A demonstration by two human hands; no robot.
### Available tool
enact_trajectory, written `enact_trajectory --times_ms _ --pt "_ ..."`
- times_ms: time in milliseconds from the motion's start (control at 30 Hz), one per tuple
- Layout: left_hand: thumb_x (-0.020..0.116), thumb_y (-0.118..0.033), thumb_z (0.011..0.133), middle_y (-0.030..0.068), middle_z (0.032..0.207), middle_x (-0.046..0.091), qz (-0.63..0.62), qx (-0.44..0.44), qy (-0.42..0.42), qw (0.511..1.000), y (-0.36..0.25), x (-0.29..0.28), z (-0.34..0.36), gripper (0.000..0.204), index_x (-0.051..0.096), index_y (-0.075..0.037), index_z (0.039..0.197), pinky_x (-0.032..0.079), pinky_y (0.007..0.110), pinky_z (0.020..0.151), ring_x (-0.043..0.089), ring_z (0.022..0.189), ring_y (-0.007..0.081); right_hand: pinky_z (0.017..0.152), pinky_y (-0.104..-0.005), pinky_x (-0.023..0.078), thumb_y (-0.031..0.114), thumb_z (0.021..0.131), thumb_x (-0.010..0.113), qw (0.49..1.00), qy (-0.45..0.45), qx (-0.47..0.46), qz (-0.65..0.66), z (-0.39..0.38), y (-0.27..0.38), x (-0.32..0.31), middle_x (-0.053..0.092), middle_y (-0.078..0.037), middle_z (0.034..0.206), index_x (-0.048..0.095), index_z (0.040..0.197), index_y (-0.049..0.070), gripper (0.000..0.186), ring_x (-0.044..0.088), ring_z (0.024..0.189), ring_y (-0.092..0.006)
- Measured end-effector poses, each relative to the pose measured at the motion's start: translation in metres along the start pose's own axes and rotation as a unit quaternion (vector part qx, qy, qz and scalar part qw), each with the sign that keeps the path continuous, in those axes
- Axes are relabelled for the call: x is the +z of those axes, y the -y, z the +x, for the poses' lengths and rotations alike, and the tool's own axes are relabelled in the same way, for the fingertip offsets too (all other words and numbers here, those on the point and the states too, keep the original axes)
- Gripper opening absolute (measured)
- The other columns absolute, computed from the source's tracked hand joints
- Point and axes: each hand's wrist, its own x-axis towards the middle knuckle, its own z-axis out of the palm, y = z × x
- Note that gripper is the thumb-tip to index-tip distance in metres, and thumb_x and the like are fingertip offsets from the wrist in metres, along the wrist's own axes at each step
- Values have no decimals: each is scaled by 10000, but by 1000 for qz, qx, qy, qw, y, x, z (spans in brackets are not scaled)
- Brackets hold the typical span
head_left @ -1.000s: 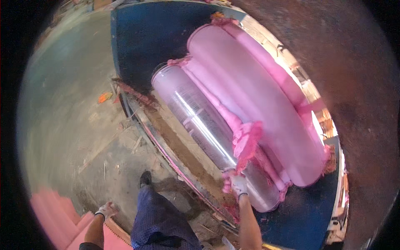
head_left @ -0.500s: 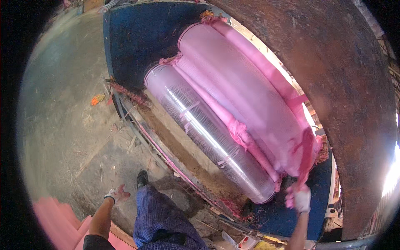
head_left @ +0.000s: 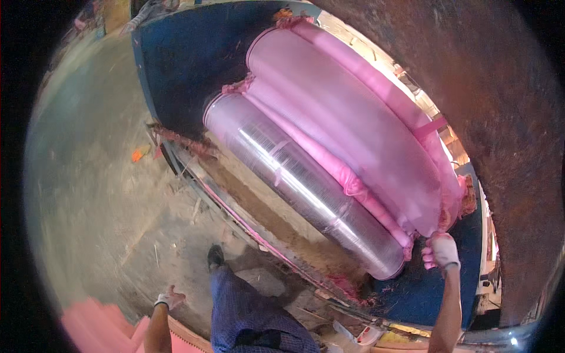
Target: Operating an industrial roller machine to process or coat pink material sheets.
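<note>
My right hand (head_left: 440,252), in a whitish glove with pink fingers, is closed at the near end of a large pink roll (head_left: 347,123) of soft sheet material. What its fingers grip, if anything, is hidden. Beside that roll lies a slimmer roll wrapped in shiny clear film (head_left: 294,176), and a bunched pink fold (head_left: 353,185) runs between the two. My left hand (head_left: 169,298), gloved too, hangs low over the floor on the left, fingers apart and holding nothing.
Blue panels (head_left: 182,65) flank the rolls at both ends. A big rusty curved surface (head_left: 500,117) rises on the right. Pink sheets (head_left: 97,326) lie at lower left, and an orange scrap (head_left: 139,154) is on the concrete floor (head_left: 94,194). Pink-fringed framing edges the trough.
My right hand has moved up and right against the roll's end; the dark pink blurred strip above it no longer shows. My left hand has dropped slightly. The whole view has shifted a little.
</note>
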Motion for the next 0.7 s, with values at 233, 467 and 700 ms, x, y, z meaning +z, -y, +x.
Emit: enact_trajectory --times_ms 233,467,700 --pt "720 -448 838 113 1368 641 -176 40 -68 981 91 43 61 928 297 -63 1569 443 378 1085 609 1237 290 370 -210 347 517 1019 539 826 -5 -384 413 35 -117 162 528 60 725 633 1074 181 353 403 459 -49" --pt "722 -519 818 200 1393 604 48 138 -52 988 -160 -7 -65 954 315 -97 1571 454 406 1076 584 1278 344 507 -385 562 347 1032 580 911 315 -65 259 -13 -116 169 673 -92 778 620 1179 19 362 642 576 -233" --pt "722 -621 786 189 1401 601 -13 92 -74 993 -118 -70 13 991 360 -99 1547 450 434 1082 563 1309 363 688 -332 608 204 1025 561 766 130 -566 -278 11 182 162 731 -104 991 590 1241 19 286 730 822 -156"
